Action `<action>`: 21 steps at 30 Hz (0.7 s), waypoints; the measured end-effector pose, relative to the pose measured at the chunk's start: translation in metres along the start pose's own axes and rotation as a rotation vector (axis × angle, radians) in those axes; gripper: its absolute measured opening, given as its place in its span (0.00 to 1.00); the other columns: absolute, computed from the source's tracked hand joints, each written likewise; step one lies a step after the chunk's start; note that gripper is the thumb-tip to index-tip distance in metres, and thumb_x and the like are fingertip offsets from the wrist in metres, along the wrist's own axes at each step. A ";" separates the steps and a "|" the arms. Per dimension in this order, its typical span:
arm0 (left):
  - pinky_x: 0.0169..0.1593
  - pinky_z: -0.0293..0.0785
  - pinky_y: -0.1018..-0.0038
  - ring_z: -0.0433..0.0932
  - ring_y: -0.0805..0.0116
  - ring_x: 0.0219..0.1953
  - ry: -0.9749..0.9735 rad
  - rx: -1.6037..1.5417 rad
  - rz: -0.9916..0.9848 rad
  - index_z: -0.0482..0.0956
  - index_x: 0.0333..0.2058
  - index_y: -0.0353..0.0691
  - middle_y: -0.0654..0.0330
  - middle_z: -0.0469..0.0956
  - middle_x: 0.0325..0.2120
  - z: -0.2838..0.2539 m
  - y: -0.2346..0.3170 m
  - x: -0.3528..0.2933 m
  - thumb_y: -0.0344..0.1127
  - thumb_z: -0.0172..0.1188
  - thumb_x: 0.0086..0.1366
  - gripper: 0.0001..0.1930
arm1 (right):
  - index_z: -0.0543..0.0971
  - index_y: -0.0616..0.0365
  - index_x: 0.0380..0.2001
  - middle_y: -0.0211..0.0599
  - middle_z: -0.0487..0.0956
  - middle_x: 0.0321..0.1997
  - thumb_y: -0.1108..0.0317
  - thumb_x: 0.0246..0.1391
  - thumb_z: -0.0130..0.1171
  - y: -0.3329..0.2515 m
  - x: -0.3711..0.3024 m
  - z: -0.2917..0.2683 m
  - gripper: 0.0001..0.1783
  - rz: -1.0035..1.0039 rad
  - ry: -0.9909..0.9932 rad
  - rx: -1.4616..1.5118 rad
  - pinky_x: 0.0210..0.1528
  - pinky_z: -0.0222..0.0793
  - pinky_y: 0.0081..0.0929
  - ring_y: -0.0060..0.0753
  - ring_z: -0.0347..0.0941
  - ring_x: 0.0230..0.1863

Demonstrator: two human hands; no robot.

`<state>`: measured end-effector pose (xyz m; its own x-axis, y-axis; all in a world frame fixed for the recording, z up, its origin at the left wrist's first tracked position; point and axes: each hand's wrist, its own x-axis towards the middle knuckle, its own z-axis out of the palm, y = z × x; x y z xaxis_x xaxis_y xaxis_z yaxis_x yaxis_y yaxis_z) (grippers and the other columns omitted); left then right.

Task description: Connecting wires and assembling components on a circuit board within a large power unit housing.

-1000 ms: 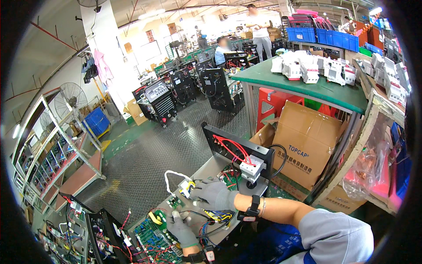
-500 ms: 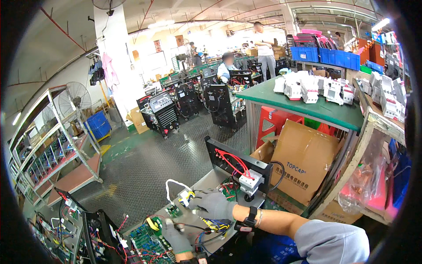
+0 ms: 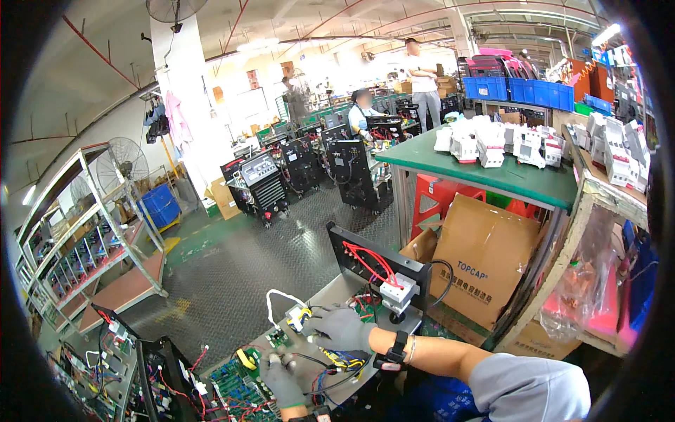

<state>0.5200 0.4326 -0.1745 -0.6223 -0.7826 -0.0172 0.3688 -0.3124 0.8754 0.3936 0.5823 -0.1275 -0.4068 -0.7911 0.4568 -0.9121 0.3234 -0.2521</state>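
Note:
My right hand (image 3: 342,328), in a grey glove, reaches over the metal chassis (image 3: 336,287) with its fingers bent. Its fingertips are beside a yellow-wrapped coil (image 3: 298,318) joined to a white cable (image 3: 275,295); what they grip, if anything, is hidden. Lower and to the left, my gloved left hand (image 3: 283,380) has its fingers drawn together at the edge of a green circuit board (image 3: 239,383). Whatever lies in them is too small to name. A yellow-and-blue wire bundle (image 3: 344,360) runs below my right hand. The chassis's black upright panel (image 3: 376,257) carries red wires and a grey block breaker.
Another opened chassis (image 3: 133,373) with loose wires stands at the left. A green table (image 3: 485,172) at the right holds several white breakers, with a cardboard box (image 3: 485,250) beneath. A wheeled rack (image 3: 91,246) stands far left. Two people (image 3: 365,116) are among black machines behind.
My left hand has shifted slightly, its fingers closing nearer together at the board. My right hand stays at about the same place. A distant seated person has moved a little.

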 end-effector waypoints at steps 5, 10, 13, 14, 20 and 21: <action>0.27 0.71 0.83 0.75 0.77 0.28 -0.024 0.107 0.011 0.71 0.40 0.38 0.59 0.78 0.36 -0.004 -0.006 0.000 0.32 0.46 0.69 0.07 | 0.74 0.48 0.38 0.39 0.72 0.40 0.53 0.51 0.55 0.000 0.001 0.002 0.15 0.005 -0.012 0.009 0.45 0.65 0.43 0.45 0.71 0.45; 0.34 0.75 0.79 0.77 0.71 0.34 0.005 0.039 0.061 0.69 0.41 0.34 0.55 0.76 0.40 0.000 -0.013 0.001 0.30 0.47 0.68 0.07 | 0.74 0.49 0.37 0.39 0.73 0.40 0.53 0.52 0.55 -0.001 0.000 0.001 0.14 0.021 0.000 0.023 0.45 0.66 0.43 0.45 0.72 0.44; 0.36 0.77 0.76 0.78 0.68 0.34 -0.050 -0.030 0.065 0.69 0.43 0.39 0.54 0.76 0.40 -0.010 -0.023 0.010 0.29 0.52 0.66 0.08 | 0.74 0.49 0.36 0.40 0.73 0.39 0.54 0.51 0.55 -0.001 -0.001 -0.001 0.14 0.016 0.001 0.053 0.44 0.65 0.43 0.45 0.72 0.43; 0.36 0.77 0.76 0.78 0.68 0.34 -0.050 -0.025 0.062 0.69 0.43 0.39 0.54 0.76 0.40 -0.010 -0.024 0.010 0.29 0.52 0.66 0.08 | 0.74 0.49 0.36 0.40 0.73 0.39 0.54 0.51 0.55 -0.001 -0.001 0.000 0.14 0.020 0.000 0.058 0.44 0.65 0.43 0.45 0.72 0.43; 0.39 0.77 0.75 0.78 0.64 0.38 -0.042 -0.019 0.078 0.69 0.41 0.34 0.52 0.74 0.43 -0.008 -0.024 0.008 0.27 0.50 0.66 0.06 | 0.74 0.48 0.36 0.40 0.72 0.38 0.54 0.51 0.55 0.001 -0.001 0.004 0.13 0.002 0.026 0.002 0.43 0.62 0.43 0.44 0.71 0.43; 0.40 0.77 0.74 0.78 0.63 0.39 -0.054 -0.015 0.078 0.69 0.41 0.34 0.52 0.73 0.43 -0.008 -0.026 0.009 0.26 0.50 0.66 0.07 | 0.74 0.48 0.37 0.40 0.72 0.39 0.54 0.51 0.55 0.001 -0.001 0.003 0.14 0.004 0.017 -0.005 0.43 0.62 0.43 0.44 0.71 0.43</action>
<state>0.5105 0.4286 -0.2011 -0.6277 -0.7746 0.0774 0.4277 -0.2602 0.8657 0.3936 0.5817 -0.1307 -0.4115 -0.7809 0.4700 -0.9105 0.3291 -0.2502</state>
